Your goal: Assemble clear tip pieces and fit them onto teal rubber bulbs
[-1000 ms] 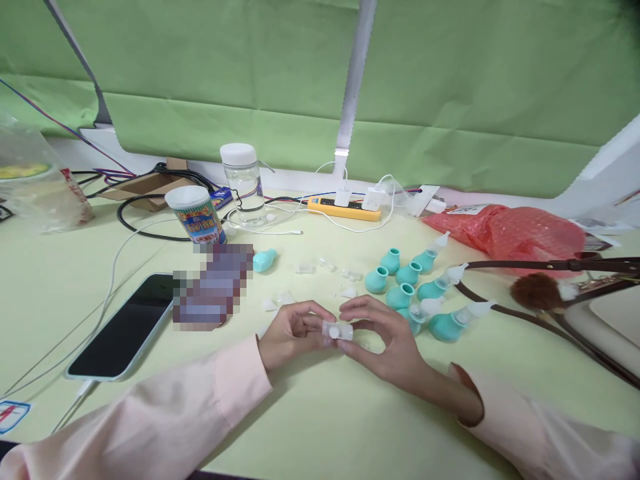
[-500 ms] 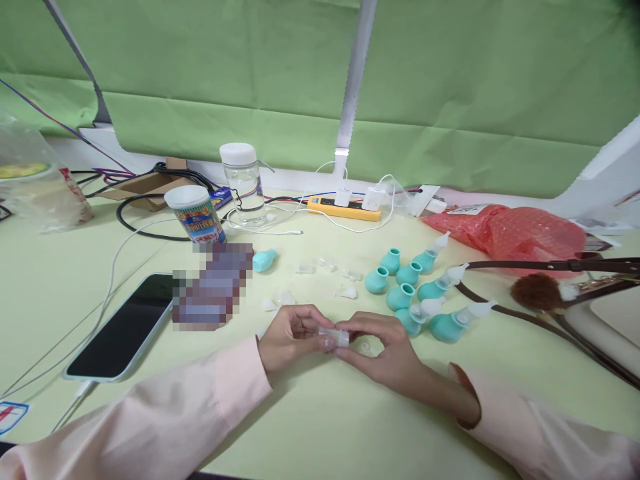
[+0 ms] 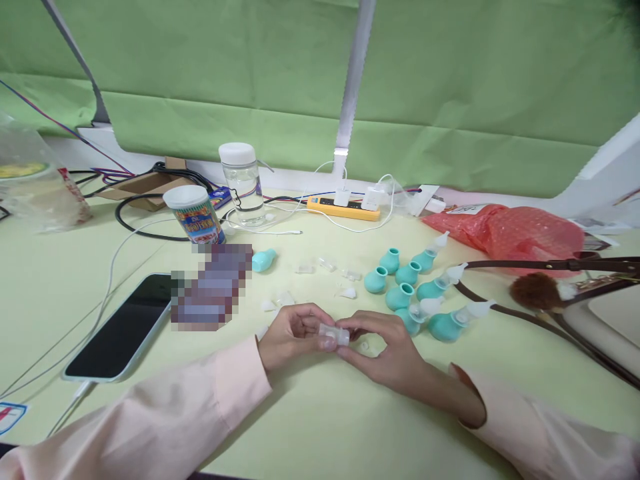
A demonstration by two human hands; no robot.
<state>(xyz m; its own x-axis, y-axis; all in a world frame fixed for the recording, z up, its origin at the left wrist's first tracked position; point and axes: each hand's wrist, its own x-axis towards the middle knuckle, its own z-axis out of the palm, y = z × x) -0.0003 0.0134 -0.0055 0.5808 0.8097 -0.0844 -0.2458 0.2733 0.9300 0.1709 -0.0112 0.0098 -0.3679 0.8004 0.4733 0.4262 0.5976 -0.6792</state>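
Between my two hands is a small clear plastic piece (image 3: 334,335). My left hand (image 3: 295,338) pinches its left part, while the thumb and fingertips of my right hand (image 3: 385,347) close on its right end. A tiny clear ring (image 3: 365,347) lies on the table, framed by my right thumb and forefinger. Beyond my right hand stand several teal bulbs (image 3: 399,296); some carry clear nozzles (image 3: 454,274). Small clear pieces (image 3: 327,265) and a white-tipped piece (image 3: 347,293) lie ahead of my hands. One teal bulb (image 3: 263,259) rests apart, farther left.
A phone (image 3: 120,327) with a cable lies left, near a pixelated object (image 3: 213,287). Behind are a patterned cup (image 3: 196,217), a lidded bottle (image 3: 243,187) and a power strip (image 3: 343,209). Red bubble wrap (image 3: 530,237) and a bag with brown straps (image 3: 615,313) are on the right.
The clear piece has turned slightly between my fingertips. Both hands stay in nearly the same place, and the things on the table have not moved.
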